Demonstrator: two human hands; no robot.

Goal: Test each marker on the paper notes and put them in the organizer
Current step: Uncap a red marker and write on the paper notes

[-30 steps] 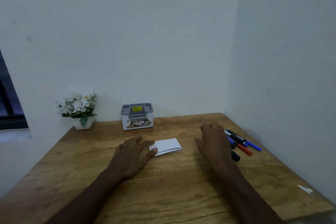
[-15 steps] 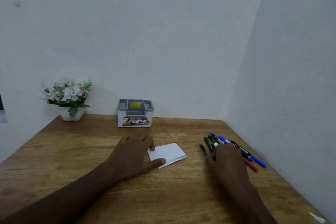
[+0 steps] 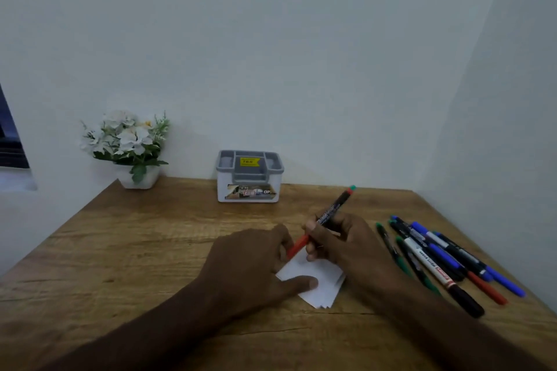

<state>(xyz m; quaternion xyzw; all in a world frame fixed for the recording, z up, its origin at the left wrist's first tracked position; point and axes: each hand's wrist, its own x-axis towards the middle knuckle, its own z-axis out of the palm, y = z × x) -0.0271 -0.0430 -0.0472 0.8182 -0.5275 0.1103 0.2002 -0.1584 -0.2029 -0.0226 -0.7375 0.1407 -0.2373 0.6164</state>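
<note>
At the middle of the wooden table (image 3: 126,253) lies a small stack of white paper notes (image 3: 319,277), its edges slightly fanned at the near corner; the left hand (image 3: 250,262) rests on the stack's left side, thumb stretched flat across the near part of the paper, the other fingers bent over the far edge, where they meet the marker's red cap; whether they pinch that cap cannot be told. The right hand (image 3: 343,241) grips a black-barrelled red marker (image 3: 324,220), fingers curled round the barrel; the marker slants up and away to the right, its red cap low over the notes and its far end raised. To the right, near the side wall, a loose bunch of markers (image 3: 440,262) lies on the table, green, blue, black and red among them, roughly parallel and partly overlapping. At the back edge, against the wall, stands a grey and white desk organizer (image 3: 249,178) with a yellow sticker inside; left of it, well apart, a white pot of white artificial flowers (image 3: 129,144).
</note>
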